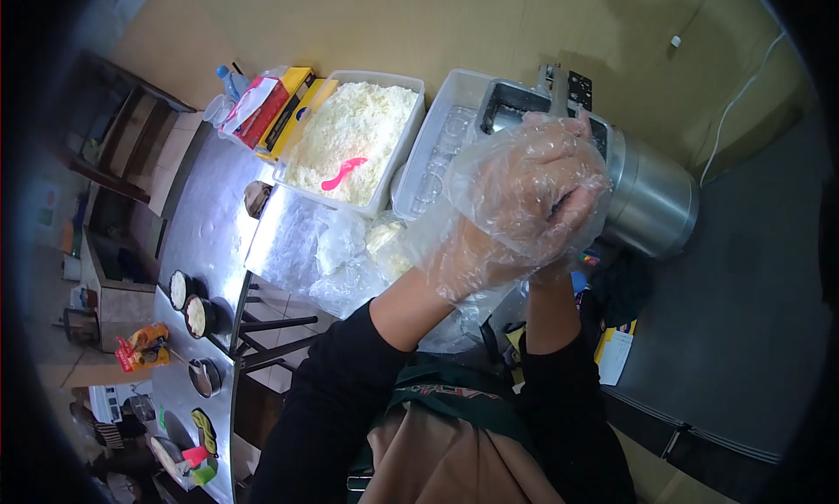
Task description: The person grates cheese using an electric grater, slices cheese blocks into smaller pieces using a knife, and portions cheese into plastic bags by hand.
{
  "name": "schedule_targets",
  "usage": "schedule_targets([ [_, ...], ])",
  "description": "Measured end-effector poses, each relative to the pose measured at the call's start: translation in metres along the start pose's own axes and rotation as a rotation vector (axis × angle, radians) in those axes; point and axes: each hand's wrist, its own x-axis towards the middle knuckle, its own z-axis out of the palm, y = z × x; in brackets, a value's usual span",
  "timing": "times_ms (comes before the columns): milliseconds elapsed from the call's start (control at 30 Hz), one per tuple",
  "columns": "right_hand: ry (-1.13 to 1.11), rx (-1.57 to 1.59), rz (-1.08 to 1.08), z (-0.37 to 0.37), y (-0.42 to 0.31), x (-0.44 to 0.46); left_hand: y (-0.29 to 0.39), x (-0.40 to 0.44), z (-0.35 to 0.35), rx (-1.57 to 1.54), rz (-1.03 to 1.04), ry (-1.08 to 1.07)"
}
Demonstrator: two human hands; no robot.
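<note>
In clear plastic gloves, my left hand (502, 180) and my right hand (581, 211) are clasped together in front of a metal machine. The fingers curl inward and overlap, so anything between them is hidden. Behind them is the machine's square metal hopper (500, 111), and its silver cylindrical body (655, 198) lies to the right. Left of the hopper stands a translucent plastic bin (418, 176). Below my left hand a pale, crumbly lump (387, 244) sits by crumpled clear plastic (336, 255).
A bin rim (374, 75) surrounds white crumbly food (358, 124) and a pink scoop (343, 173). Yellow and red boxes (284, 111) stand beside it. Two black bowls (199, 316) and an orange bag (144, 347) are on the left steel table (197, 224).
</note>
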Motion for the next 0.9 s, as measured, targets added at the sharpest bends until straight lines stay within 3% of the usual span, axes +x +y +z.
schedule_targets([
  [900, 0.002, -0.191, -0.052, -0.003, -0.014, -0.020, -0.007, -0.022, 0.008, 0.036, -0.008, 0.127],
])
